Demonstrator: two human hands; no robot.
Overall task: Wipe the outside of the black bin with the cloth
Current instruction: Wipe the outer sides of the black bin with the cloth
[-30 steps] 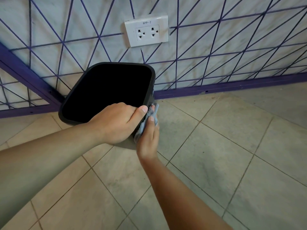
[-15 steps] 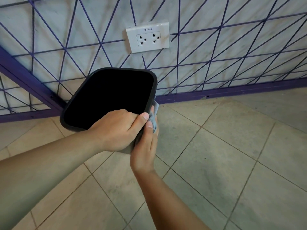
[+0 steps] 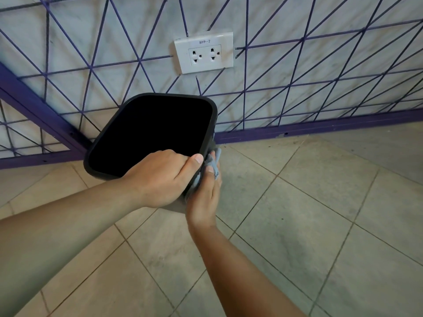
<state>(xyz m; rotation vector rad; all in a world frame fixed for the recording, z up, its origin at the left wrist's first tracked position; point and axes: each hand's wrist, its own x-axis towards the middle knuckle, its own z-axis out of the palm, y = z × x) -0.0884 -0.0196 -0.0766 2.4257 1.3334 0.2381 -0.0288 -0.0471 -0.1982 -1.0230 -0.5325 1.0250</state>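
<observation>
The only readable text in front of you was the label "BPP-2", printed in small dark letters along the top of the white double wall socket [image 3: 203, 52].

Head cam, close, angled fwd/down at floor [image 3: 297, 213] by wall [image 3: 320, 65].

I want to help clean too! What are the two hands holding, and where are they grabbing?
The left hand grips the black bin by its near rim corner. The right hand holds the blue-grey cloth, pressing it against the bin's outer side.
</observation>
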